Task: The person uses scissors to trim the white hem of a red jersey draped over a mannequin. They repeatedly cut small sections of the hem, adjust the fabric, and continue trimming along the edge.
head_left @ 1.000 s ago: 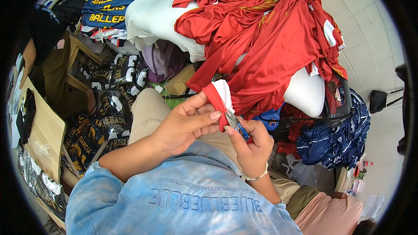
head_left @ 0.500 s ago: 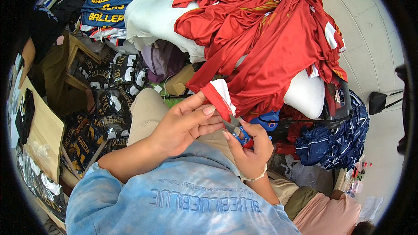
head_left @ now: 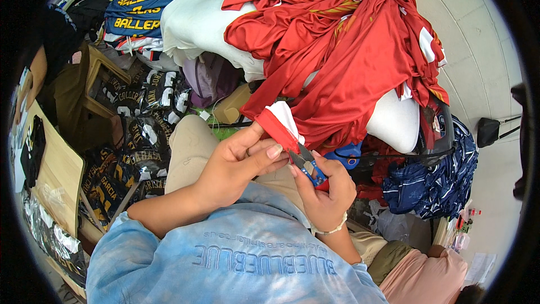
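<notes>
The hemmed edge of a red garment (head_left: 275,129) with a white lining is pinched by my left hand (head_left: 242,160), its thumb pressing near the seam. Closed around a pair of small thread snips (head_left: 309,170) with blue and red handles, my right hand (head_left: 332,191) is just to the right. The two dark blades are parted and their tips lie at the edge of the red cloth. Behind the hands, a large heap of shiny red fabric (head_left: 337,62) drapes over a white padded surface (head_left: 197,17).
Navy jerseys (head_left: 149,0) lie at the back left. Several plastic-wrapped dark garments (head_left: 132,141) fill the left side beside a wooden board (head_left: 56,169). Dark blue striped clothing (head_left: 433,174) hangs at right. A person's arm (head_left: 37,76) shows at far left, and someone in pink (head_left: 424,276) is lower right.
The snips' blades have spread apart and turned more upright at the cloth edge. My left thumb has shifted slightly right, toward the seam.
</notes>
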Tool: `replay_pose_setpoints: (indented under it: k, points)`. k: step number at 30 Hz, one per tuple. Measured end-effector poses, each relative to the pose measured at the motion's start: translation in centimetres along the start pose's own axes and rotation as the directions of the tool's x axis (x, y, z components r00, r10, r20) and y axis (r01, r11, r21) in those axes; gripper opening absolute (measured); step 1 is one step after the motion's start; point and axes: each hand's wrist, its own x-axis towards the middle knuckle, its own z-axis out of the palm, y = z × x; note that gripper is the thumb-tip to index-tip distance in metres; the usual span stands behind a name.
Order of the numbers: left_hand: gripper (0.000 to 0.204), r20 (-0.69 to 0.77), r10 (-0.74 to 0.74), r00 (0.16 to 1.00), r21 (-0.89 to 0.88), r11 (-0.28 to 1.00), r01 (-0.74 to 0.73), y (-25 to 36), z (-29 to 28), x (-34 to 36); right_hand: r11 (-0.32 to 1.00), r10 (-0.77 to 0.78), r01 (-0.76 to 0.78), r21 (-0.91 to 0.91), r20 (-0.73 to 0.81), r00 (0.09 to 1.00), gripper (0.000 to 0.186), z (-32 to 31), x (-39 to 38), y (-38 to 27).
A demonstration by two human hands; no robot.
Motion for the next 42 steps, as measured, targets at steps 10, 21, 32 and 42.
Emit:
replay_pose_setpoints:
  k: [10, 21, 32, 42]
  points:
    - [0.052, 0.038, 0.050, 0.998, 0.119, 0.991, -0.054, -0.41, -0.19, -0.02, 0.995, -0.073, 0.073, -0.070, 0.003, 0.997, 0.032, -0.19, 0.21, -0.17]
    - [0.053, -0.039, -0.038, 0.999, -0.040, 0.999, 0.037, -0.04, -0.26, 0.18, 0.999, -0.017, 0.018, 0.031, -0.010, 1.000, 0.039, -0.29, -0.62, 0.20]
    - [0.052, -0.038, -0.063, 0.997, -0.046, 0.997, 0.061, -0.09, -0.06, 0.09, 0.995, -0.101, 0.101, -0.005, -0.021, 0.995, 0.036, 0.00, -0.06, 0.15]
    - [0.056, -0.042, -0.057, 0.997, -0.059, 0.997, 0.055, -0.01, -0.03, 0.24, 0.991, 0.070, -0.070, 0.110, 0.009, 0.998, 0.031, -0.48, -0.50, -0.02]
